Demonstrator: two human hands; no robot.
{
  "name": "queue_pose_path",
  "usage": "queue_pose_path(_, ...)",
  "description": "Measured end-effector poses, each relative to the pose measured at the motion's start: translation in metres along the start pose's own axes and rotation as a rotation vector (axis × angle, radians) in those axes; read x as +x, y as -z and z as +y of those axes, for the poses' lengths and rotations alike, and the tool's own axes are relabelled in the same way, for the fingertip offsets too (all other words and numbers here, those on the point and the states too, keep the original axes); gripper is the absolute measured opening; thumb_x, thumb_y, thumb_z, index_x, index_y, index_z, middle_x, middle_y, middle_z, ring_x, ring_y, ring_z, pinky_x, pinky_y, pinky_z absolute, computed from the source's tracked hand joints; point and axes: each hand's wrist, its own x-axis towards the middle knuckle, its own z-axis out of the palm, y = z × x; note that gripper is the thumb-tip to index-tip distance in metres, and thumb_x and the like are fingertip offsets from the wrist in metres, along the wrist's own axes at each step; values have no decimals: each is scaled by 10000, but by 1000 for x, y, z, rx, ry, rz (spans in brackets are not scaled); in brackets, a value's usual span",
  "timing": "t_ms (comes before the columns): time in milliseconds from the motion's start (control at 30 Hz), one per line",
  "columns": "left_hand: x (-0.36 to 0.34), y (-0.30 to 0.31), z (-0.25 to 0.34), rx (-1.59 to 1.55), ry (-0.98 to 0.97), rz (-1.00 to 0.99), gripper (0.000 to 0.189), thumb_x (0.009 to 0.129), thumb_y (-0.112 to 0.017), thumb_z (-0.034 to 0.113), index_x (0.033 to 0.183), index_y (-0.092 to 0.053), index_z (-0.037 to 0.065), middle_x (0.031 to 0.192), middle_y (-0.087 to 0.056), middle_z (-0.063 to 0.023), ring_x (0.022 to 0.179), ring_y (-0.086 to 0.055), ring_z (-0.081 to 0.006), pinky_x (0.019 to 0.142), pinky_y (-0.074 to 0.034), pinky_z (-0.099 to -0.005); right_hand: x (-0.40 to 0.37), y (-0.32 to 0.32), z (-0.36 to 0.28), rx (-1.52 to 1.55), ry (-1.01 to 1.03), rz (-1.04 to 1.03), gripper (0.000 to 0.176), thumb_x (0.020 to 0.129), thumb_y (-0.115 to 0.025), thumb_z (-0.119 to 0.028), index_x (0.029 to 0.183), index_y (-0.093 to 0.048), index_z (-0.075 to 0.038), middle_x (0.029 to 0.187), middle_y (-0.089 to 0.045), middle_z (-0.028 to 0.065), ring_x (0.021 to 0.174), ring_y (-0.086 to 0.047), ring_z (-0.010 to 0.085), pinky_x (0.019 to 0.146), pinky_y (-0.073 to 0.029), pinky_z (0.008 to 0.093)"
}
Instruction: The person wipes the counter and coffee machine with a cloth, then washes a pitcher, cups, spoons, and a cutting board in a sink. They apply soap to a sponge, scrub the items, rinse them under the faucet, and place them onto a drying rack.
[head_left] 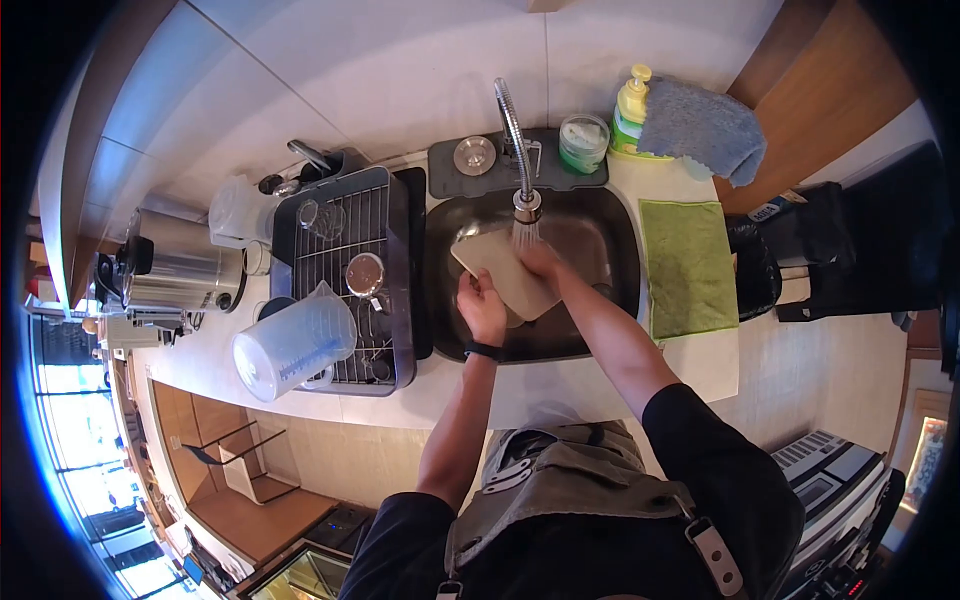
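Observation:
A flat beige board with rounded corners (505, 275) is tilted over the sink (610, 320), under water from the sprayer faucet (527, 207). My left hand (482, 305) is closed on its near left edge, thumb on the upper face. At the board's right side, my right hand (541, 259) grips it with curled fingers, right beneath the water stream. Water and the hand's own back partly hide those fingertips. The board's lower end is partly covered by my right forearm.
Left of the sink, a dish rack (400, 300) holds glassware and a translucent measuring jug (295, 345). Behind the sink stand a green-based tub (583, 143) and a soap pump bottle (630, 115) beside a blue-grey cloth (705, 130). A green towel (688, 265) lies at right.

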Motion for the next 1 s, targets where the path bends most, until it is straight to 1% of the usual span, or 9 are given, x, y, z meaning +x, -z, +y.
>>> queue_pose_path(33,2,7,4,-2,-9,1,262,977,-554,147,1079,-602,-89,888,-706,-144,783,-643,-147,698,-494,-300,6,-2,2,-52,36,26,445,970,-448,-261,1301,-563,14,1268,-617,209,1210,-570,339,1071,-400,465)
queue_pose_path(133,11,24,6,-14,-55,13,272,962,-577,137,1107,-594,-93,890,-714,-160,789,-667,-168,697,-505,-308,-29,21,-19,1100,-22,-173,326,910,-527,-117,1173,-616,53,1215,-639,219,1168,-600,309,996,-480,392)
queue_pose_path(200,17,32,-2,-21,-113,51,289,947,-601,139,1123,-594,-90,867,-723,-184,770,-706,-212,679,-520,-337,-49,71,-44,872,-124,-138,316,851,-651,-76,1157,-639,6,1154,-663,216,1067,-665,257,916,-507,342)
queue_pose_path(267,13,38,4,-38,-133,58,288,936,-614,137,1143,-600,-63,842,-724,-176,749,-704,-209,661,-528,-342,-76,131,-109,-94,-41,135,355,782,-586,3,1130,-632,-46,1077,-635,196,1069,-623,326,892,-516,355)
queue_pose_path(333,7,43,12,9,-160,74,287,932,-617,138,1152,-603,-46,833,-723,-172,742,-703,-205,649,-532,-344,-51,140,-105,-346,408,561,313,761,-593,-9,1065,-631,-76,1009,-602,165,1009,-606,351,836,-511,428)
queue_pose_path(467,-12,45,33,10,-7,54,300,918,-618,132,1168,-602,-33,859,-718,-209,770,-722,-277,660,-545,-371,6,159,-80,-461,701,543,130,795,-602,-80,913,-644,-47,1032,-601,159,1033,-564,391,846,-487,465)
queue_pose_path(667,-29,59,57,23,-112,64,339,909,-601,151,1190,-597,-37,896,-703,-246,851,-709,-350,737,-545,-405,12,186,-122,-418,396,471,83,848,-562,-111,917,-601,-86,971,-584,128,982,-574,397,832,-498,463)
queue_pose_path(867,-41,68,87,71,-182,60,344,897,-607,163,1185,-600,-25,906,-684,-251,863,-674,-413,739,-527,-427,-2,229,-142,-936,726,707,121,857,-623,-85,966,-574,-105,1038,-562,102,1001,-599,310,781,-528,453)
queue_pose_path(1000,-45,74,98,64,-257,108,327,880,-635,168,1143,-602,-23,904,-684,-240,834,-677,-405,736,-525,-429,-74,195,-144,-598,570,729,133,847,-661,-97,953,-582,-95,963,-606,108,858,-636,318,718,-530,445)
